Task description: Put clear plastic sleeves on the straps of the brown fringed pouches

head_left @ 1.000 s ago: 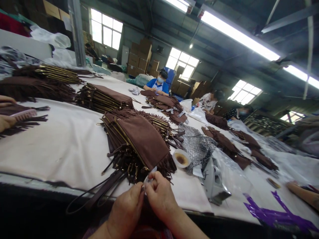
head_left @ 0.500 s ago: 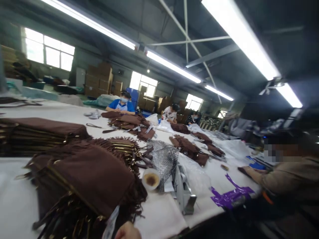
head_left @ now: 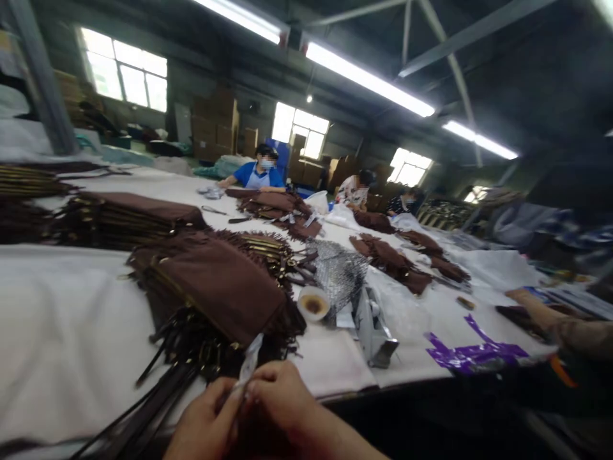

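Observation:
At the bottom centre, my left hand (head_left: pixel 208 418) and my right hand (head_left: pixel 282 393) meet, fingers pinched together on a small whitish strip (head_left: pixel 249 361) that sticks up between them. Dark brown material lies in shadow below my hands. Just beyond them sits a stack of brown fringed pouches (head_left: pixel 225 281) with brass-coloured zips and dark straps hanging toward me. To the right of this stack stand a round bowl (head_left: pixel 313 303) with a brown stain inside and a grey metal tape dispenser (head_left: pixel 376 335).
More brown piles (head_left: pixel 138 214) lie at left and farther back on the white-covered table (head_left: pixel 57 332). Bubble wrap (head_left: pixel 338 268), clear plastic and purple tape (head_left: pixel 474 351) are on the right. A co-worker's arm (head_left: pixel 550 319) reaches in at right; several people sit beyond.
Both hands have come into view at the bottom, holding the strip, where only part of one hand showed before. The view has shifted, so the stacks appear farther right and higher.

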Motion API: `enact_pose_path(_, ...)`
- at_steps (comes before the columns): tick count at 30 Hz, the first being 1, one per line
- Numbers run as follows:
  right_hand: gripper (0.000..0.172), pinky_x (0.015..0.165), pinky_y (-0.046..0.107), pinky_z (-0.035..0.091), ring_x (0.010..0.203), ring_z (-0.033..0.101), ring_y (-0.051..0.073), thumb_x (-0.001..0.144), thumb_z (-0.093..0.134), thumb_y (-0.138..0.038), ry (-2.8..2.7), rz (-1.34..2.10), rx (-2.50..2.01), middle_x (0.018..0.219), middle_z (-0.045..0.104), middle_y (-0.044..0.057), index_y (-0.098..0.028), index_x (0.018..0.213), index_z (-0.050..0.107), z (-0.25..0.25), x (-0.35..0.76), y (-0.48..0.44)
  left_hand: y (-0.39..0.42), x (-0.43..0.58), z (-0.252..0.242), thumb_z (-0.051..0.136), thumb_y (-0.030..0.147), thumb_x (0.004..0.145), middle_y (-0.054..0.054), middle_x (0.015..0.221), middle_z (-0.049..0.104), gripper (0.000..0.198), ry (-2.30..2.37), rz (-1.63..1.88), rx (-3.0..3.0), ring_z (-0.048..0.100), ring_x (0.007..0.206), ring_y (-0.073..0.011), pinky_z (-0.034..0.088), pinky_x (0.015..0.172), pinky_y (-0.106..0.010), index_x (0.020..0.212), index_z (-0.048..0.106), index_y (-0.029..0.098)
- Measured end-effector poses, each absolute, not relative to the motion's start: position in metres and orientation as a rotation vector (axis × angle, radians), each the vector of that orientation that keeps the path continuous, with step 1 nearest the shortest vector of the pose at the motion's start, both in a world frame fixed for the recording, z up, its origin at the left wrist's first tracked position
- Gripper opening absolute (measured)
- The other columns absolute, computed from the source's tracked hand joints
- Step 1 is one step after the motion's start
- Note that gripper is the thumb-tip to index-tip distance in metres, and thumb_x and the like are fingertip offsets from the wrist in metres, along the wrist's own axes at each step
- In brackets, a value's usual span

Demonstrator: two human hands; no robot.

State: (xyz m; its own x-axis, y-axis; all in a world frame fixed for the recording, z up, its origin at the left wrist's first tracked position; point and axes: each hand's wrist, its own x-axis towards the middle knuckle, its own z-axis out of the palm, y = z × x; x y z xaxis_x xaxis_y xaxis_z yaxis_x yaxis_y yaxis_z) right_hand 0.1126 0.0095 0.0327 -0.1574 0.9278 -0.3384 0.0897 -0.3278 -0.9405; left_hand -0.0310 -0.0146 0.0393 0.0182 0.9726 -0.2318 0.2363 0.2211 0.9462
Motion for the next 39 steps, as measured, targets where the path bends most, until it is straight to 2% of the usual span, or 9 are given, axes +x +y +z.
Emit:
enact_pose_path(4, 0.018, 0.059, 0.021, 0.039, 0.058, 0.052, 0.01, 0.072, 0.054, -0.014, -1.496, 1.424, -1.267, 0.058, 0.061, -0.002, -0.015, 0.063, 0.07, 0.041, 0.121, 0.01, -0.02, -0.029, 0.035, 0.062, 0.061, 0.072, 0.003, 0.051, 0.053, 0.044, 1.261, 0.826, 0.923, 0.044, 0.043, -0.0103, 0.034, 0.041, -0.02, 0.074, 0.06, 0.017)
enact_pose_path(8, 0.018, 0.062, 0.022, 0.041, 0.061, 0.054, 0.012, 0.075, 0.054, -0.015, -1.573, 1.418, -1.209, 0.062, 0.063, -0.002, -0.016, 0.068, 0.071, 0.043, 0.128, 0.01, -0.024, -0.033, 0.029, 0.068, 0.053, 0.074, 0.003, 0.057, 0.054, 0.04, 1.086, 0.819, 0.706, 0.039, 0.042, -0.0061, 0.03, 0.039, -0.016, 0.079, 0.06, 0.015)
enact_pose_path(12, 0.018, 0.066, 0.024, 0.044, 0.066, 0.058, 0.014, 0.078, 0.055, -0.017, -1.606, 1.402, -1.164, 0.069, 0.066, 0.0, -0.016, 0.075, 0.073, 0.045, 0.129, 0.009, -0.026, -0.035, 0.024, 0.069, 0.043, 0.078, 0.004, 0.055, 0.049, 0.032, 0.884, 0.842, 0.522, 0.034, 0.04, -0.0033, 0.026, 0.038, -0.014, 0.076, 0.059, 0.013)
enact_pose_path(17, 0.017, 0.067, 0.023, 0.044, 0.069, 0.059, 0.014, 0.08, 0.054, -0.016, -1.651, 1.29, -1.22, 0.07, 0.067, 0.0, -0.016, 0.074, 0.07, 0.045, 0.126, 0.007, -0.027, -0.03, 0.02, 0.07, 0.028, 0.08, 0.004, 0.061, 0.048, 0.019, 0.692, 0.876, 0.245, 0.03, 0.041, -0.001, 0.022, 0.039, -0.012, 0.088, 0.06, 0.013)
enact_pose_path(22, 0.016, 0.066, 0.022, 0.043, 0.066, 0.057, 0.012, 0.078, 0.053, -0.015, -1.624, 1.245, -1.334, 0.067, 0.065, -0.001, -0.017, 0.069, 0.067, 0.04, 0.118, 0.004, -0.029, -0.029, 0.016, 0.071, 0.027, 0.079, 0.005, 0.059, 0.045, 0.019, 0.652, 0.854, 0.148, 0.027, 0.041, -0.0005, 0.021, 0.039, -0.011, 0.082, 0.059, 0.013)
enact_pose_path(27, 0.009, 0.052, 0.022, 0.036, 0.051, 0.046, 0.01, 0.069, 0.06, -0.017, -1.534, 1.436, -1.437, 0.054, 0.057, -0.003, -0.014, 0.061, 0.062, 0.033, 0.11, 0.011, -0.037, -0.021, 0.021, 0.069, 0.042, 0.078, 0.003, 0.054, 0.05, 0.032, 0.812, 0.818, 0.403, 0.03, 0.038, -0.0025, 0.022, 0.038, -0.015, 0.072, 0.06, 0.012)
enact_pose_path(31, 0.008, 0.048, 0.021, 0.032, 0.051, 0.042, 0.009, 0.067, 0.063, -0.019, -1.389, 1.461, -1.472, 0.054, 0.054, -0.003, -0.013, 0.062, 0.06, 0.031, 0.11, 0.01, -0.04, -0.017, 0.027, 0.059, 0.059, 0.079, 0.005, 0.04, 0.041, 0.046, 1.124, 0.873, 0.724, 0.03, 0.034, -0.0067, 0.021, 0.038, -0.019, 0.063, 0.057, 0.016)
enact_pose_path(34, 0.007, 0.045, 0.02, 0.028, 0.046, 0.038, 0.007, 0.07, 0.063, -0.021, -1.186, 1.587, -1.451, 0.05, 0.05, -0.005, -0.013, 0.072, 0.062, 0.029, 0.115, -0.003, -0.04, -0.02, 0.028, 0.056, 0.055, 0.081, 0.004, 0.042, 0.044, 0.042, 1.343, 0.918, 0.949, 0.038, 0.039, -0.0109, 0.026, 0.04, -0.021, 0.061, 0.057, 0.018)
enact_pose_path(39, 0.026, 0.054, 0.021, 0.037, 0.055, 0.049, 0.01, 0.076, 0.069, -0.034, -0.766, 1.932, -1.073, 0.068, 0.06, 0.001, -0.013, 0.091, 0.065, 0.027, 0.115, -0.025, -0.041, -0.022, 0.03, 0.054, 0.038, 0.086, -0.002, 0.065, 0.063, 0.026, 1.432, 1.028, 1.321, 0.058, 0.063, -0.0173, 0.041, 0.06, -0.024, 0.068, 0.061, 0.02)
